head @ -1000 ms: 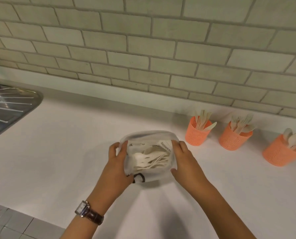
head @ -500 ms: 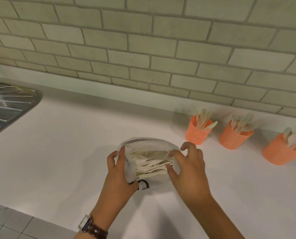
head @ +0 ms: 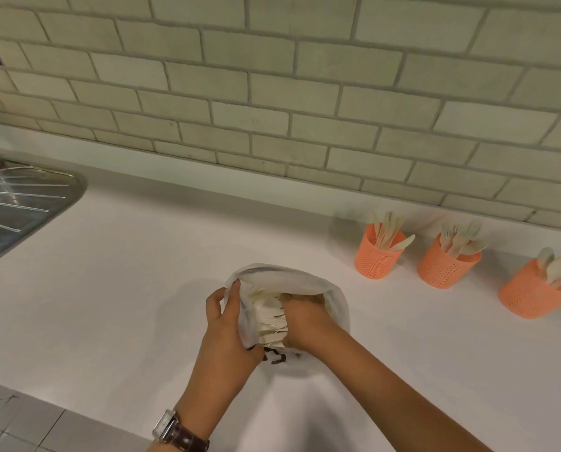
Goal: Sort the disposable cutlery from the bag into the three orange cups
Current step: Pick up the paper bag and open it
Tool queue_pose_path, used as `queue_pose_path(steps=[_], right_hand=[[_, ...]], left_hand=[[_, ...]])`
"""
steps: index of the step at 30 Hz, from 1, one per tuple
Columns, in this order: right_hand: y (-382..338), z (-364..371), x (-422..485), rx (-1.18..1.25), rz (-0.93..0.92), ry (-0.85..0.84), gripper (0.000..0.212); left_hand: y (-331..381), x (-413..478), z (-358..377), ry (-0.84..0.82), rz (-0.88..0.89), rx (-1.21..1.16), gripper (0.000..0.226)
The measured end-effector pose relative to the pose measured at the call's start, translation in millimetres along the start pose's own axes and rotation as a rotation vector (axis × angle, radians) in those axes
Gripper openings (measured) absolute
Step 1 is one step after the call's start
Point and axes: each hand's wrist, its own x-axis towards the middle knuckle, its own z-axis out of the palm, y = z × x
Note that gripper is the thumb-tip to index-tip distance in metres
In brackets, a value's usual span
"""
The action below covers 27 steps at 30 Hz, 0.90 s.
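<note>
Two hands work a translucent white plastic bag (head: pixel 305 278) on the white counter (head: pixel 125 288): left hand (head: pixel 228 327) pinches its rim, right hand (head: pixel 300 324) reaches inside, fingers hidden among pale wooden cutlery (head: pixel 269 324).

White tabletop (head: pixel 116 288) w/ steel drainboard (head: pixel 18 210) at far left edge; pale brick wall (head: pixel 272 93) behind; grey floor tiles (head: pixel 18 425) bottom left.

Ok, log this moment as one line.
left hand: holds bag open | right hand: inside bag, on cutlery | cups: partly filled
</note>
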Motion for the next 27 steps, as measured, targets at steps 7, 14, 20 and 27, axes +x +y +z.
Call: queue_pose_path(steps=[7, 14, 20, 27], right_hand=[[2, 2, 5, -0.002, -0.109, 0.075, 0.036], [15, -9, 8, 0.128, -0.173, 0.108, 0.033], [25, -35, 2, 0.215, -0.252, 0.067, 0.028], [43, -60, -12, 0.212, -0.339, 0.126, 0.033]], left_hand=[[6, 4, -5, 0.025, 0.003, -0.024, 0.096], [4, 14, -16, 0.004, 0.021, -0.059, 0.097], [-2, 26, -27, 0.001, 0.043, -0.061, 0.093], [0, 40, -34, 0.002, 0.024, -0.165, 0.088]])
